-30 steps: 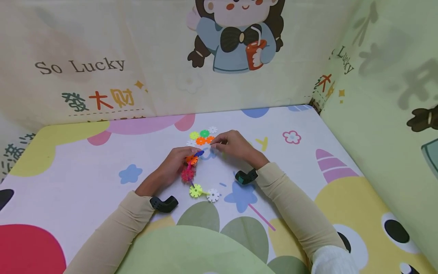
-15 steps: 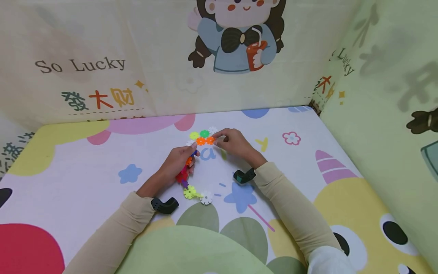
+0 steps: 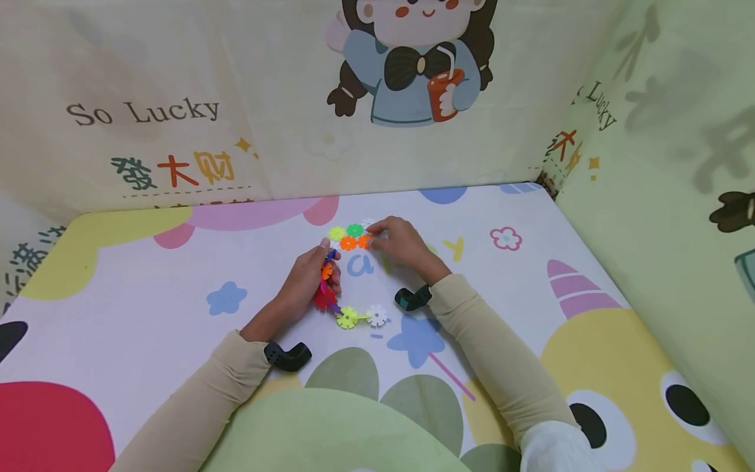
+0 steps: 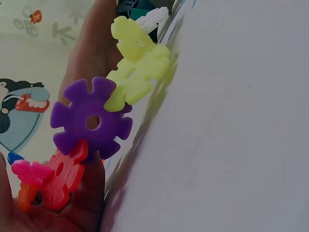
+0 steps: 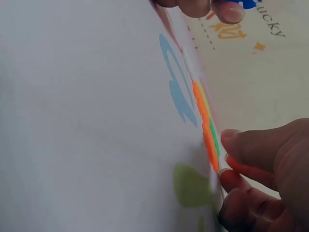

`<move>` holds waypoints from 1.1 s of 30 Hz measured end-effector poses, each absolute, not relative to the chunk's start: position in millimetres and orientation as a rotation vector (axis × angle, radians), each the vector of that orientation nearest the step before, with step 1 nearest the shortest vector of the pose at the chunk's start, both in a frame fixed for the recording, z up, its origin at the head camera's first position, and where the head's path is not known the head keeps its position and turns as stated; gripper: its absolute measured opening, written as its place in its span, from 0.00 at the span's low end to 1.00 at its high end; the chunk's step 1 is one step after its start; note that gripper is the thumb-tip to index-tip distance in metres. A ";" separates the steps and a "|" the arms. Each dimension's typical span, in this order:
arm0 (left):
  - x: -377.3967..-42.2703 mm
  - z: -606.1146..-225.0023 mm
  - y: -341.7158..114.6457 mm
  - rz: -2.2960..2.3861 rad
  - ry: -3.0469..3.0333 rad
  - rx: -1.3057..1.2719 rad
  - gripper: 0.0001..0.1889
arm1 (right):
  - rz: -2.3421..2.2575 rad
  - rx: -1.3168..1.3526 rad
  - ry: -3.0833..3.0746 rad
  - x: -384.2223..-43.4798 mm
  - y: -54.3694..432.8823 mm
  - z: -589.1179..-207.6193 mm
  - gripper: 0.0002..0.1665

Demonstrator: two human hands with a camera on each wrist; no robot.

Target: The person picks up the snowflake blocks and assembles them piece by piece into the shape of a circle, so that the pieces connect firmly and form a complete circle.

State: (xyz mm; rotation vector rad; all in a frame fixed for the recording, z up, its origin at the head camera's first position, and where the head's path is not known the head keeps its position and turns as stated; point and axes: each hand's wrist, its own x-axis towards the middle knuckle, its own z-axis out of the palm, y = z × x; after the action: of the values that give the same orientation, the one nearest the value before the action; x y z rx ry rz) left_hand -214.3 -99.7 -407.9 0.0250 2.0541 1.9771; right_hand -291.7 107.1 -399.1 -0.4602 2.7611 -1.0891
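My left hand holds a chain of interlocking plastic snowflake discs. In the left wrist view the purple disc faces the camera, with a yellow disc and a white disc at one end. A red disc, a pink disc, an orange disc and a blue disc lie toward the fingers. My right hand reaches over loose discs, thumb and fingers apart, fingertips right at the orange discs. A green disc lies behind them.
Among the loose discs are a yellow disc and a white disc, partly hidden by the right hand. The patterned tabletop meets a printed cloth wall at the back and another cloth wall at right.
My left hand has turned, and the chain's yellow and white end has swung toward the right. My right hand's fingertips have moved slightly farther back over the loose discs.
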 end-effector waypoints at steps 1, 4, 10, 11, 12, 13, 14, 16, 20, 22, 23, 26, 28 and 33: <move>-214.2 -408.0 -99.7 1.963 2.056 0.030 0.28 | -1.063 -0.447 2.767 -291.8 105.8 -398.9 0.18; -213.4 -408.3 -99.2 1.935 2.062 0.039 0.25 | -0.980 -0.408 2.780 -291.2 102.3 -397.9 0.19; -212.8 -409.4 -99.1 1.927 2.076 0.049 0.26 | -0.918 -0.368 2.793 -289.7 98.9 -397.1 0.19; -212.6 -409.2 -99.1 1.924 2.081 0.052 0.27 | -0.911 -0.370 2.797 -289.4 98.4 -397.1 0.19; -212.4 -409.1 -99.0 1.918 2.089 0.049 0.27 | -0.905 -0.371 2.802 -289.0 97.8 -397.0 0.18; -212.3 -409.1 -99.0 1.912 2.098 0.050 0.26 | -0.896 -0.372 2.805 -288.6 97.1 -396.7 0.18; -212.2 -409.0 -98.9 1.908 2.104 0.051 0.26 | -0.894 -0.371 2.807 -288.3 96.5 -396.3 0.17; -212.2 -408.7 -98.5 1.902 2.116 0.052 0.24 | -0.897 -0.351 2.807 -287.7 95.5 -395.3 0.15; -213.3 -408.0 -97.6 1.891 2.126 0.053 0.22 | -0.923 -0.302 2.784 -287.5 95.0 -393.2 0.13; -213.4 -407.3 -97.3 1.884 2.130 0.056 0.22 | -0.933 -0.306 2.770 -288.1 95.6 -392.9 0.14; -213.5 -407.0 -97.1 1.880 2.131 0.053 0.22 | -0.939 -0.313 2.763 -288.4 96.1 -392.9 0.14; -213.3 -406.9 -96.7 1.882 2.128 0.046 0.22 | -0.957 -0.339 2.747 -289.2 97.4 -393.8 0.15; -212.8 -407.3 -96.7 1.886 2.126 0.054 0.23 | -0.977 -0.353 2.742 -289.5 98.6 -394.9 0.15; -212.7 -409.3 -97.5 1.884 2.139 0.080 0.25 | -1.082 -0.427 2.703 -288.2 104.1 -395.7 0.11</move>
State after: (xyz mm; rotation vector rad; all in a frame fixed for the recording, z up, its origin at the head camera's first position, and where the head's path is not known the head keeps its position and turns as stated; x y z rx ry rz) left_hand -212.7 -97.5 -409.3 0.0805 2.1389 1.8837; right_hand -288.2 104.1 -395.7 -0.4271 2.7033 -1.0824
